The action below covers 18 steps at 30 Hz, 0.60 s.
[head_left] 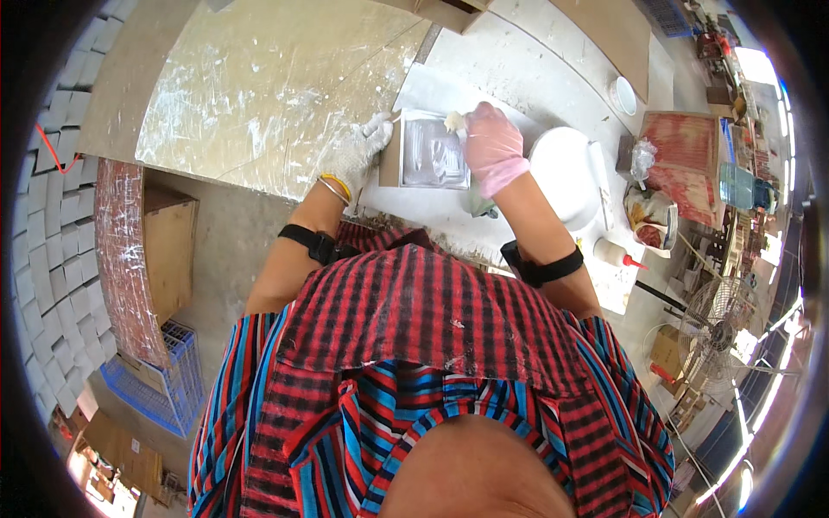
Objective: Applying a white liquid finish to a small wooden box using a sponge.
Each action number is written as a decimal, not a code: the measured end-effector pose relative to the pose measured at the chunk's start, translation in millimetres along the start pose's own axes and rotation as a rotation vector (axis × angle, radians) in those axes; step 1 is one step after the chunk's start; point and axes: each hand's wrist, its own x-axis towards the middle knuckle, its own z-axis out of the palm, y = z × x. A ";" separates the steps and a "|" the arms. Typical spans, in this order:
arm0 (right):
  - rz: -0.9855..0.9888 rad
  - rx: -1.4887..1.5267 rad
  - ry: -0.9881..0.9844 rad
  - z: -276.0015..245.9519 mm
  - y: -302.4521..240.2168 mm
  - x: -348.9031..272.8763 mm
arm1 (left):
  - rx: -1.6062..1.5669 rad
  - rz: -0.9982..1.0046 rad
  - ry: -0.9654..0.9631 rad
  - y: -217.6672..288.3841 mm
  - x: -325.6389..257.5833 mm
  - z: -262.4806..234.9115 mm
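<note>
- The shallow box (436,154), glossy pale grey inside with a brown left side, lies on the white part of the tabletop (509,60), close to its near edge.
- A small cream-coloured piece (454,123) is at the box's far right corner, clamped in the fingers of the pink-gloved right hand (494,142).
- The white-gloved left hand (356,148) is at the box's left side, fingers towards its far left corner; whether they grip it I cannot tell.
- The two hands are apart, one on each side of the box.
- A green item (482,205) is below the right hand, by the near edge.
- A round white object (563,177) lies just right of that hand, with a white strip (600,177) beside it.
- A bottle with a red nozzle (610,251) is towards the near right corner.
- A white cup (622,95) is by the right edge.
</note>
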 end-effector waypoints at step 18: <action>-0.080 0.092 0.059 7.7 10.3 1.8 | -0.053 -0.009 0.058 -0.8 0.1 3.1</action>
